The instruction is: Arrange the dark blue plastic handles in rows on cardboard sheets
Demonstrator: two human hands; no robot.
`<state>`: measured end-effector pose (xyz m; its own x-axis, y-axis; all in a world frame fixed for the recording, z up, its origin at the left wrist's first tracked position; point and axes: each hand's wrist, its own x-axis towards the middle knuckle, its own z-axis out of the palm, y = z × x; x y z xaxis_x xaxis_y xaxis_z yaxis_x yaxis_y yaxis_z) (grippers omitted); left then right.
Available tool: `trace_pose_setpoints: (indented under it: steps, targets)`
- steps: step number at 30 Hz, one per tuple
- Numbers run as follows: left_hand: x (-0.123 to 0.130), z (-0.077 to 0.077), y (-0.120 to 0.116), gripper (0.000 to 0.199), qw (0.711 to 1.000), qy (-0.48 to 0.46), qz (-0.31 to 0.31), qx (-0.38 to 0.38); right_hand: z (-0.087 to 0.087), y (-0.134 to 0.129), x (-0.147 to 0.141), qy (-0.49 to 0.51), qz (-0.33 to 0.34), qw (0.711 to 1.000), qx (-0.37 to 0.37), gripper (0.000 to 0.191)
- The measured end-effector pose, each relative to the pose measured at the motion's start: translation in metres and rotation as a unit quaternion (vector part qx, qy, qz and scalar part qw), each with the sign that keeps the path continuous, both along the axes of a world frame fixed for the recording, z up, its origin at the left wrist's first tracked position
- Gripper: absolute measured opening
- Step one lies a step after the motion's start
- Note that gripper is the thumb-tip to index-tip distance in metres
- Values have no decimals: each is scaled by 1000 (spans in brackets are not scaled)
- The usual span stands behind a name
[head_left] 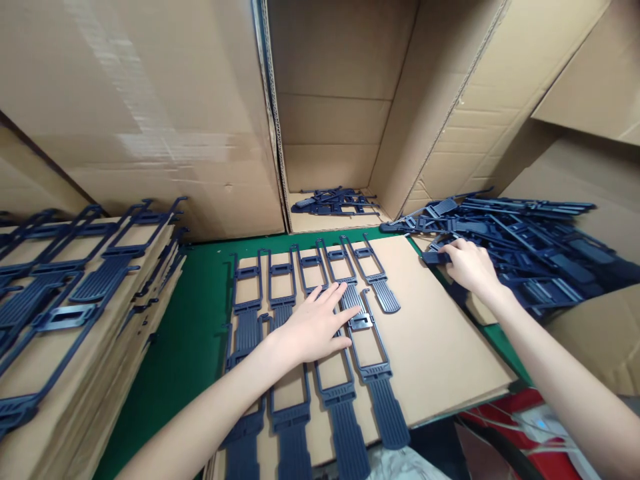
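Note:
My left hand (320, 321) lies flat with its fingers spread over two rows of dark navy plastic frames. Each frame, like the lower right one (393, 413), has a narrow rectangular opening and a ribbed paddle-shaped end; hooked tips show on the upper row. They rest side by side on a cardboard sheet (430, 360). At the near edge of a loose heap of the same parts (540, 230), my right hand (470, 267) has its fingers closed on the ribbed end of one plastic frame (434, 257). The rest of that frame is hard to make out.
On the left stands a stack of cardboard sheets (125, 320) with similar frames on top and between layers. An open cardboard box (340, 120) at the back holds several more parts (335, 201). Green tabletop (200, 280) shows between the stacks.

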<state>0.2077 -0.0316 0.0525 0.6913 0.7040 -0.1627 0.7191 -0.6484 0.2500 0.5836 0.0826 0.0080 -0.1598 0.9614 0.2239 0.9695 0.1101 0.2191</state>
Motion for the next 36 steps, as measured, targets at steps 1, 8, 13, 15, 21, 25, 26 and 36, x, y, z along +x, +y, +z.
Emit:
trace_pose_setpoints:
  steps: [1,8,13,15,21,25,26,36]
  targets:
    - [0,0,0,60,1000,-1,0,0,2,-2,-2,8,9,1000,7,35]
    - [1,2,-1,62,1000,19,6,-5,31,-20,-24,126,75,984,102,34]
    - [2,5,-1,62,999,-18,28,-6,63,-39,-48,218,211,943,135,33]
    - [2,10,1,57,994,-91,58,-13,71,-52,-64,245,284,917,135,32]
    - [6,21,8,51,843,-442,170,-256,60,-108,-121,269,473,837,54,41]
    - [7,17,11,46,715,-532,182,-415,41,-131,-148,223,556,797,78,35]
    - [7,15,12,46,693,-539,190,-440,37,-133,-152,222,562,791,98,33]
    - [7,21,11,36,635,-581,240,-449,28,-142,-154,477,358,801,49,36]
